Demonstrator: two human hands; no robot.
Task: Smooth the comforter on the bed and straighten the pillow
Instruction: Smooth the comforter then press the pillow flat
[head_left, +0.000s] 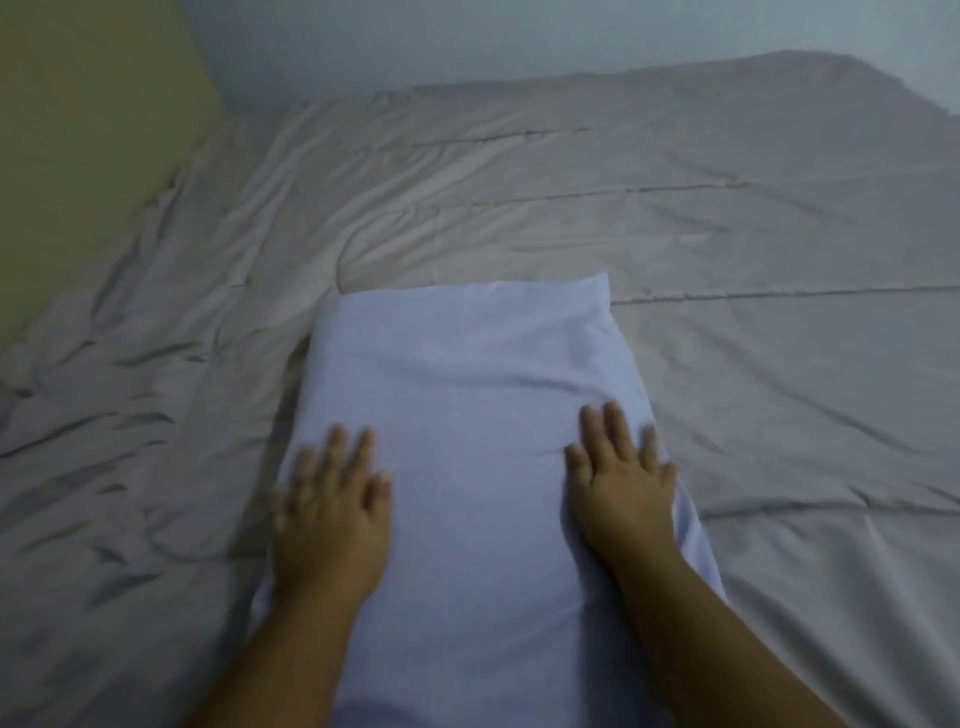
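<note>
We see the white pillow lying lengthwise on the grey comforter, its far end pointing away from us, near the middle of the bed. Our left hand lies flat on the pillow's left edge, fingers straight and spread, slightly blurred. Our right hand presses flat on the pillow's right side, fingers straight. The comforter is heavily wrinkled on the left and smoother on the right. A beige headboard stands at far left.

A beige panel fills the upper left corner, meeting a pale wall along the top
</note>
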